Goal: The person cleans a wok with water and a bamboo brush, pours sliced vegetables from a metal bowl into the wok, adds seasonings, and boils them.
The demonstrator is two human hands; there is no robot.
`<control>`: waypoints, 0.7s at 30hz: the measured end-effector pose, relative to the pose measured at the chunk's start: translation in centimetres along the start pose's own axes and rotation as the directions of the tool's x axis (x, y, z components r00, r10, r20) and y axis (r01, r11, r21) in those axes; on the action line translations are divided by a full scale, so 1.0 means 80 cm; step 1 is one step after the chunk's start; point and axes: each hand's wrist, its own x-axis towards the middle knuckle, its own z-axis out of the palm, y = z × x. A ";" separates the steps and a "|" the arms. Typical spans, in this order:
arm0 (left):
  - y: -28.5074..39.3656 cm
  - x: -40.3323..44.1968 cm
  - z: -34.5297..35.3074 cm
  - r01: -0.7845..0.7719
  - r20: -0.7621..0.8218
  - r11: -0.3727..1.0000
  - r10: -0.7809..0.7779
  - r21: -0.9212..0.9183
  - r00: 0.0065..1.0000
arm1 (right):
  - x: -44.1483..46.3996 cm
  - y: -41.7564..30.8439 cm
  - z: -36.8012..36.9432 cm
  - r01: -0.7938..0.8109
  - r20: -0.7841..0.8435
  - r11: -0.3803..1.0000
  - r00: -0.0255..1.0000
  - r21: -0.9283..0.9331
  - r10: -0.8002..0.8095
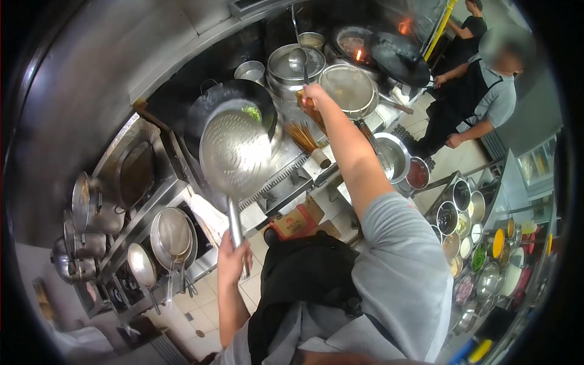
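A large perforated metal strainer (236, 152) is held by its handle in my left hand (233, 258), its bowl over the front part of a black wok (198, 115). Green vegetable pieces (251, 112) show in the wok behind the strainer. My right hand (313, 97) reaches forward, closed round the handle of a ladle (297, 59), whose bowl is above a lidded metal pot (277, 64). Below my right hand, a bamboo brush (306, 139) lies on the stove. A round mesh strainer (347, 88) sits to its right.
A co-worker (496, 91) at the right holds a black wok (398, 61) near flames; another person (471, 27) is behind. Pans and strainers (173, 231) hang or rest at the left. Ingredient bowls (447, 217) fill the right counter. A red box (296, 223) is below the stove edge.
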 end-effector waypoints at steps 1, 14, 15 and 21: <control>0.012 0.026 0.021 0.004 0.003 1.000 -0.004 0.015 1.000 | 0.004 -0.012 -0.001 -0.100 0.074 0.895 0.994 0.435 0.075; 0.087 0.385 0.191 0.292 0.285 0.956 -0.270 -0.037 0.920 | -0.101 -0.109 -0.060 -0.567 0.569 0.047 0.820 0.822 -0.052; 0.095 0.396 0.197 0.370 0.306 0.926 -0.331 -0.078 0.893 | -0.118 -0.112 -0.064 -0.565 0.568 0.062 0.822 0.823 -0.047; 0.131 0.457 0.209 0.613 0.420 0.785 -0.528 -0.092 0.738 | -0.168 -0.101 -0.078 -0.538 0.550 0.145 0.833 0.831 -0.059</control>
